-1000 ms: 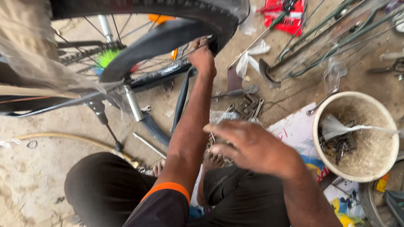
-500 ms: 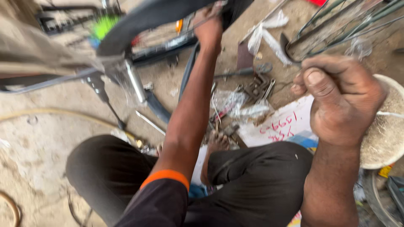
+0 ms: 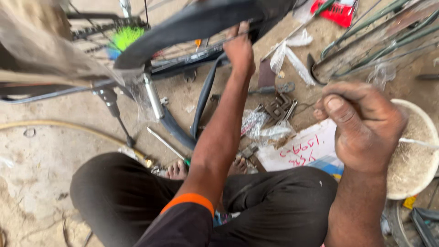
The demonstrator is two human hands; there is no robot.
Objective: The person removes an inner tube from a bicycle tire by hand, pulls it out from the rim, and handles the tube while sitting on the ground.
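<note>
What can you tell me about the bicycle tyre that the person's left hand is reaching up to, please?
The bicycle tyre is black, looks like rubber, and arcs across the top of the view, blurred. Thin spokes and a dark rim show beneath it. The left hand touches its lower edge, near the rim. A loose black inner tube hangs down from the wheel towards the sandy floor. Its tread cannot be made out.

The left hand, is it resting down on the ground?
No, the left hand is raised, gripping the black bicycle tyre.
</note>
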